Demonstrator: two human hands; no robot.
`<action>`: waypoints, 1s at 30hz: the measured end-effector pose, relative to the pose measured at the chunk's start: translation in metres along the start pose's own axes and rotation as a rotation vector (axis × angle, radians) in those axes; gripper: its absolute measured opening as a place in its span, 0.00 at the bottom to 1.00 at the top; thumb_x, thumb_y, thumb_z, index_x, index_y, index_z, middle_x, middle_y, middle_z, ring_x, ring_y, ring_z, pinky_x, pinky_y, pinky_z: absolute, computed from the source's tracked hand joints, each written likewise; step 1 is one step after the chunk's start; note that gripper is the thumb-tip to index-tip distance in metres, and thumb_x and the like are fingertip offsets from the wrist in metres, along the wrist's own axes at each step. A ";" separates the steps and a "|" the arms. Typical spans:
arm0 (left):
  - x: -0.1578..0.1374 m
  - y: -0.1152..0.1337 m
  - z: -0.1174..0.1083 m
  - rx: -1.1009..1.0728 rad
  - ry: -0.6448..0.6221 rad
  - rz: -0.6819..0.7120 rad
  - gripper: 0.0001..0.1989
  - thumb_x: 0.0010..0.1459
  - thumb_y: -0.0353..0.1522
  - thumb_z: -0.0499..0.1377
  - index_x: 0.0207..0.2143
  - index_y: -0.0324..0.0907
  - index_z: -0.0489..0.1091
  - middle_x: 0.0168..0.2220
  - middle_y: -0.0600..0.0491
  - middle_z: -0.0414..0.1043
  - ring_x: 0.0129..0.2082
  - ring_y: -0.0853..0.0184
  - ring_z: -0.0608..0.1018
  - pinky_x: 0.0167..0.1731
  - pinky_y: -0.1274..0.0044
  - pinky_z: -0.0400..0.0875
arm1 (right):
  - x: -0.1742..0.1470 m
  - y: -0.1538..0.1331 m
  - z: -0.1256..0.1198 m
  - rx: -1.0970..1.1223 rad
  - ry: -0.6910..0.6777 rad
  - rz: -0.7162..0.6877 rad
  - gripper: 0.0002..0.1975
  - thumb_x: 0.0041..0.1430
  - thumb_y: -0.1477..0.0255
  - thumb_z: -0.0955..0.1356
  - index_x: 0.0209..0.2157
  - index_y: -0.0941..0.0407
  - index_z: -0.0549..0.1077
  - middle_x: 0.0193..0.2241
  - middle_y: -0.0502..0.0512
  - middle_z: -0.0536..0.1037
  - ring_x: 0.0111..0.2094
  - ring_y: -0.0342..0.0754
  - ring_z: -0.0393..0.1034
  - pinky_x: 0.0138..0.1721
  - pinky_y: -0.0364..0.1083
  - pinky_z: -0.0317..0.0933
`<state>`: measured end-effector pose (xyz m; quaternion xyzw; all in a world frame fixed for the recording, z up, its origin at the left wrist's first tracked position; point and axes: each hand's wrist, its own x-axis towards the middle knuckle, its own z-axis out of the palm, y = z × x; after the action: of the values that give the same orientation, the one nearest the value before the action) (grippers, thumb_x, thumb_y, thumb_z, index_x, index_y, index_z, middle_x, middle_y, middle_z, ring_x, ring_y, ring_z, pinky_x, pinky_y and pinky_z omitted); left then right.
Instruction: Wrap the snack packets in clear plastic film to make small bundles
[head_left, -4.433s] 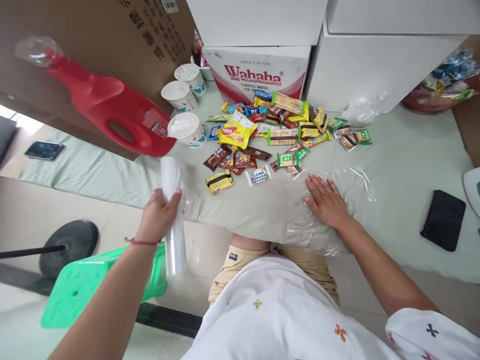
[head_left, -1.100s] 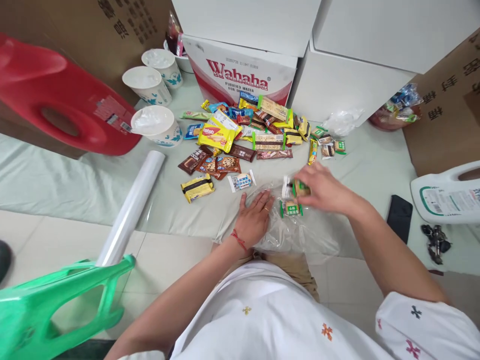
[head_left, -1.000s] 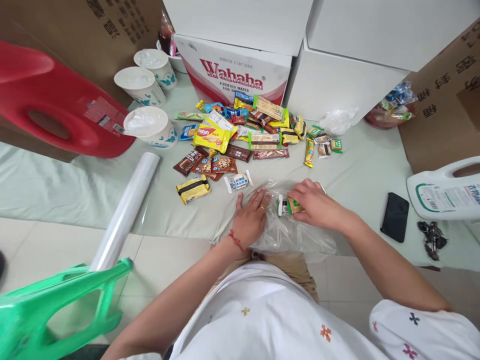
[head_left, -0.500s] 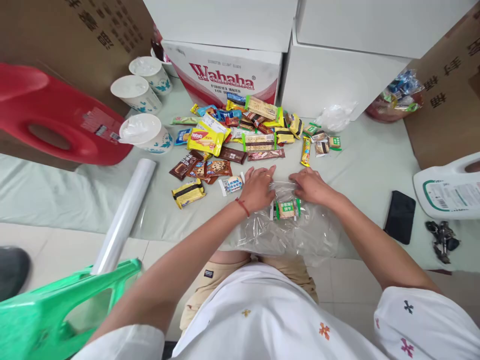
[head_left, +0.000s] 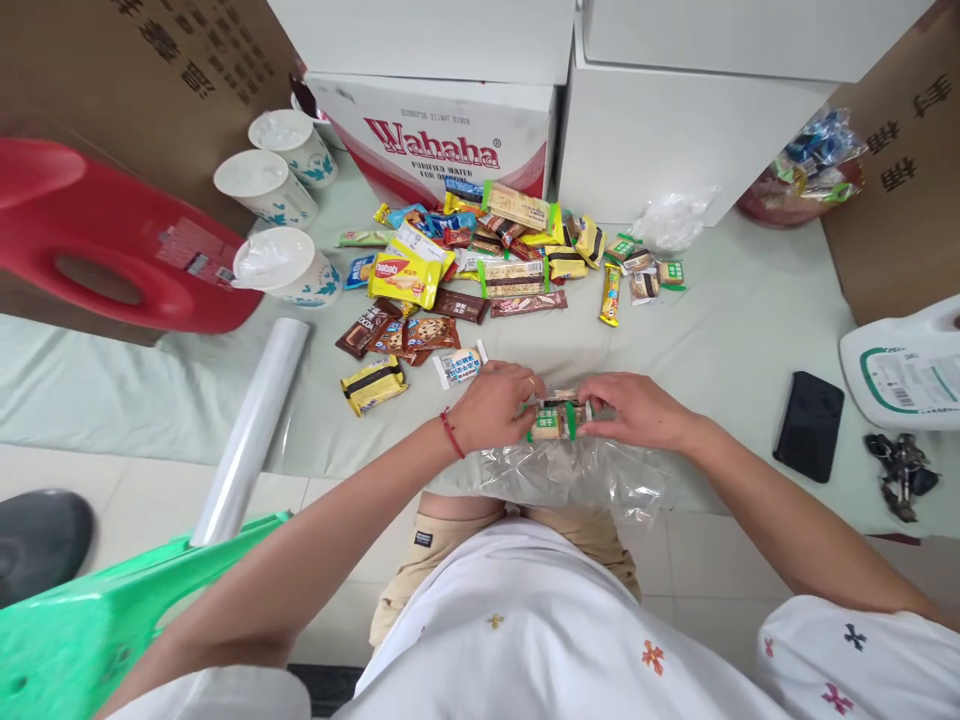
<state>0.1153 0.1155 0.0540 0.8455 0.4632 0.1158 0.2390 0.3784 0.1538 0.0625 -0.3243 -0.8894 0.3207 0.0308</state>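
Two bare hands meet over the cloth-covered worktop [head_left: 735, 350], with at least two small green-labelled packets [head_left: 551, 422] held between them above one sheet of clear film [head_left: 574, 475] near the front edge. The left hand [head_left: 499, 405] has its fingers closed on the left end of these packets, and the right hand [head_left: 637, 408] pinches the right end between thumb and forefinger; whether film lies under the fingertips cannot be told. Just beyond the left hand lies one white wrapper with blue lettering [head_left: 460, 365], and farther left one yellow-and-black packet [head_left: 373, 385]. Behind is one heap of wrapped snacks [head_left: 514, 280], overlapping too much to count, one yellow nabati packet [head_left: 405, 278] among them. To its right are one slim yellow packet [head_left: 610, 296] and a cluster of four small packets [head_left: 645, 287]. Three paper cups [head_left: 319, 282] stand at the left beside one red jug [head_left: 135, 295]. One film roll [head_left: 251, 440] slants from the worktop to one green stool [head_left: 90, 620]. At the right are one black phone [head_left: 808, 427], one bunch of keys [head_left: 902, 475] and one white bottle [head_left: 904, 385]. One Wahaha carton [head_left: 442, 150] and three white boxes [head_left: 675, 135] stand at the back.
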 end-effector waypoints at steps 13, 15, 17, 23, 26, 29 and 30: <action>-0.030 0.012 0.051 0.269 0.063 0.178 0.13 0.70 0.30 0.50 0.42 0.43 0.75 0.33 0.48 0.76 0.39 0.60 0.72 0.41 0.65 0.56 | -0.065 -0.028 0.061 -0.365 0.185 -0.112 0.13 0.68 0.62 0.67 0.48 0.54 0.76 0.46 0.64 0.77 0.45 0.58 0.66 0.46 0.56 0.59; -0.033 0.010 0.054 0.272 0.053 0.208 0.13 0.70 0.29 0.50 0.45 0.42 0.75 0.34 0.48 0.76 0.39 0.60 0.73 0.39 0.65 0.56 | -0.081 -0.042 0.086 -0.370 0.184 -0.159 0.21 0.64 0.60 0.70 0.55 0.53 0.73 0.53 0.63 0.76 0.50 0.60 0.65 0.52 0.60 0.58; -0.035 0.007 0.055 0.253 0.042 0.212 0.13 0.70 0.30 0.50 0.48 0.41 0.74 0.34 0.48 0.77 0.40 0.60 0.74 0.39 0.66 0.57 | -0.091 -0.052 0.111 -0.400 0.202 -0.154 0.20 0.65 0.69 0.70 0.57 0.53 0.72 0.55 0.62 0.76 0.52 0.58 0.66 0.54 0.59 0.58; -0.033 0.001 0.047 0.145 -0.002 0.126 0.19 0.68 0.29 0.51 0.59 0.41 0.68 0.38 0.47 0.79 0.39 0.60 0.77 0.39 0.68 0.60 | -0.090 -0.053 0.104 -0.273 0.237 -0.104 0.14 0.69 0.78 0.62 0.46 0.52 0.77 0.34 0.56 0.80 0.39 0.52 0.69 0.42 0.52 0.62; -0.028 0.002 0.039 0.129 -0.065 0.146 0.17 0.66 0.28 0.52 0.54 0.42 0.72 0.38 0.48 0.79 0.41 0.59 0.77 0.38 0.68 0.60 | -0.075 -0.052 0.062 -0.087 0.220 -0.031 0.13 0.72 0.73 0.60 0.44 0.52 0.77 0.33 0.56 0.78 0.35 0.50 0.68 0.37 0.49 0.64; -0.022 0.004 0.033 0.113 -0.100 0.152 0.15 0.62 0.28 0.53 0.47 0.44 0.76 0.33 0.50 0.77 0.38 0.59 0.77 0.36 0.70 0.61 | -0.050 -0.047 0.026 0.007 0.267 0.079 0.13 0.72 0.70 0.60 0.43 0.53 0.76 0.35 0.56 0.78 0.38 0.50 0.70 0.41 0.48 0.64; -0.020 0.004 0.031 0.107 -0.111 0.152 0.14 0.62 0.28 0.53 0.45 0.44 0.76 0.31 0.50 0.76 0.36 0.60 0.77 0.35 0.70 0.61 | -0.040 -0.043 0.018 0.015 0.286 0.126 0.13 0.71 0.70 0.60 0.42 0.53 0.75 0.36 0.56 0.78 0.38 0.50 0.71 0.41 0.47 0.63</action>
<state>0.1204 0.0875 0.0302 0.8948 0.3896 0.0617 0.2092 0.3811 0.0949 0.0796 -0.4217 -0.8514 0.2792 0.1392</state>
